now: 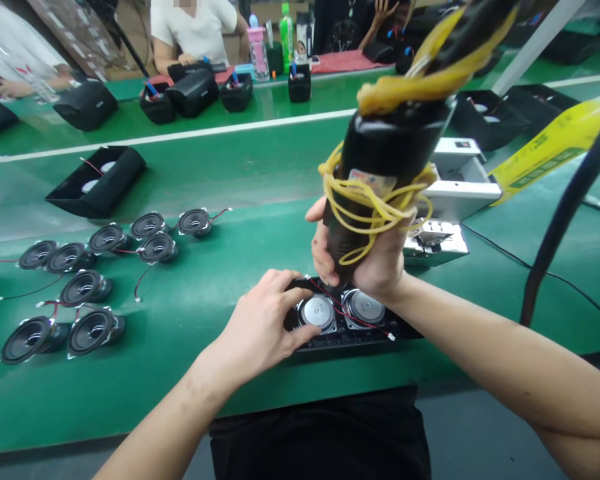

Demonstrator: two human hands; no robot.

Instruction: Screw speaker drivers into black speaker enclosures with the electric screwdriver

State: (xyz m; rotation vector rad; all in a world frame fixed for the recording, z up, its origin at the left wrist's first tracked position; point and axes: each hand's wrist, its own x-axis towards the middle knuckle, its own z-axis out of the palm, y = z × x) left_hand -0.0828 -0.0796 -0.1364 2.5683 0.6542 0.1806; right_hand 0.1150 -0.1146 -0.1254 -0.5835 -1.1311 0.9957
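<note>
My right hand (375, 260) is wrapped round a black electric screwdriver (385, 167) that hangs from above, with yellow rubber bands wound about its body. Its tip points down between two silver-centred speaker drivers (319, 311) set in a black speaker housing (340, 337) on the green bench. Red wires cross the drivers. My left hand (263, 323) rests on the housing's left end, fingers curled over its edge beside the left driver.
Several loose speaker drivers (87, 287) with red leads lie at left. An open black housing (97, 180) sits behind them. A metal fixture (450, 200) stands right of the screwdriver. A black cable (565, 213) hangs at right. Other people sit across the far bench.
</note>
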